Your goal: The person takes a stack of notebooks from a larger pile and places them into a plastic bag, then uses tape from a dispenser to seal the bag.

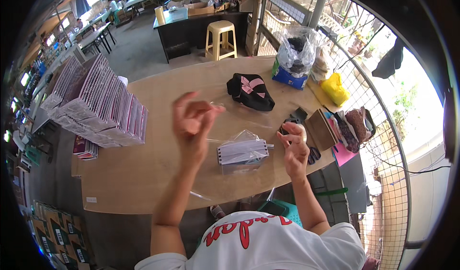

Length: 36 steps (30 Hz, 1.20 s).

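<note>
My left hand [193, 126] is raised above the table, slightly blurred. Its thumb and forefinger come together, and a faint clear glint shows by the fingertips; what they hold is unclear. My right hand [294, 150] hovers at the right with its fingers curled toward the thumb. Something pale and rounded shows at its fingers, too small to name. Between the hands, and apart from both, a bundle of white notebooks [243, 152] with black-edged binding lies in clear plastic wrap on the brown table [158, 174].
Tall stacks of wrapped spiral notebooks [103, 102] stand at the left. A black cloth with a pink pattern [251, 91] lies beyond the bundle. Toward the right are a filled plastic bag [293, 61], a yellow bag [335, 89], a brown box [320, 130] and a wire mesh barrier [383, 174].
</note>
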{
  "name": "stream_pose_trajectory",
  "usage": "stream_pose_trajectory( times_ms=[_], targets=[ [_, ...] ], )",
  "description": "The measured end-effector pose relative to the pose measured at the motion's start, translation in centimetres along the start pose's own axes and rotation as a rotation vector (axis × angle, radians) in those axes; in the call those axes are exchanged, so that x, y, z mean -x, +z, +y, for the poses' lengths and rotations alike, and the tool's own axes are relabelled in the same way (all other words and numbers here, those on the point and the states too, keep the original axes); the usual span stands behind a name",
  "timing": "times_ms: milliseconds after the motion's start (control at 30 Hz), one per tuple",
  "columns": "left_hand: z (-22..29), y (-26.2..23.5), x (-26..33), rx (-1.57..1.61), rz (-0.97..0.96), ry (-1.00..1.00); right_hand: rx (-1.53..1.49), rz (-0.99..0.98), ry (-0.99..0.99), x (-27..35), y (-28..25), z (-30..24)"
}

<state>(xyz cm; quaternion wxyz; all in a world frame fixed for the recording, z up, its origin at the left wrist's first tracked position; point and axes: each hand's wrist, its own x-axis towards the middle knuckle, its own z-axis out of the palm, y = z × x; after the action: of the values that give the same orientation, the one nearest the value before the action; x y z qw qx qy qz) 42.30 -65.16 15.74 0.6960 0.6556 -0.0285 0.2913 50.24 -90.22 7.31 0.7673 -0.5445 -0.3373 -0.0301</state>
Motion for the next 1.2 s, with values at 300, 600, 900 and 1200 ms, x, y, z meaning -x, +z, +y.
stream_pose_trajectory(
  times_ms=[300, 600, 900, 1200],
  targets=[
    [-10.7, -2.4, 6.1, -0.602, -0.269, -0.132, 0.383, -0.211, 0.214, 1.3, 0.3, 8.1],
    [-12.6, -0.5, 8.1, -0.684, 0.027, -0.081, 0.509, -0.079, 0.195, 1.5, 0.7, 8.7],
    [-14.4, 0.5, 6.3, 0.075, 0.107, -0.513, -0.097, -0.155, 0.916, -1.8, -1.6, 11.0],
    [-15.1, 0.9, 7.8, -0.101, 0.134, -0.292, 0.848, -0.234, -0.323, 2.1, 3.5, 3.6]
  ],
)
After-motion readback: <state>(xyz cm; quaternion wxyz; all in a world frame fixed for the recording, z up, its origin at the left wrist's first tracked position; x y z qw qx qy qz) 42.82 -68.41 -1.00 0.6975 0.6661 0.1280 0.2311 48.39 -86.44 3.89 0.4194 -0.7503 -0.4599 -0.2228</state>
